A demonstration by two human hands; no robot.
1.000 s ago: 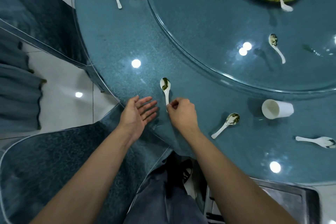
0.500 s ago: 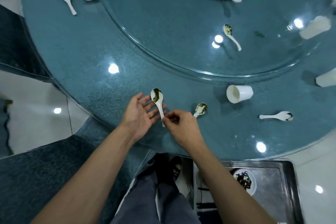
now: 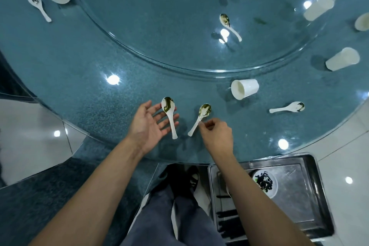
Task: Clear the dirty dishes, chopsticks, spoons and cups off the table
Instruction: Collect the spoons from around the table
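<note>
Spoon collection under way: the left hand point(image 3: 147, 126), palm up and fingers spread, carries a soiled spoon point(image 3: 169, 115) across its fingertips; the right hand point(image 3: 216, 136) pinches a second spoon point(image 3: 202, 116) by the handle on the blue glass table point(image 3: 79, 70); next, probably, lift it clear; a steel tray point(image 3: 295, 168) stands below, over pale floor tiles.

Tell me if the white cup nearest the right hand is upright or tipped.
Tipped: the cup lies on its side on the table, its round mouth facing left.
</note>
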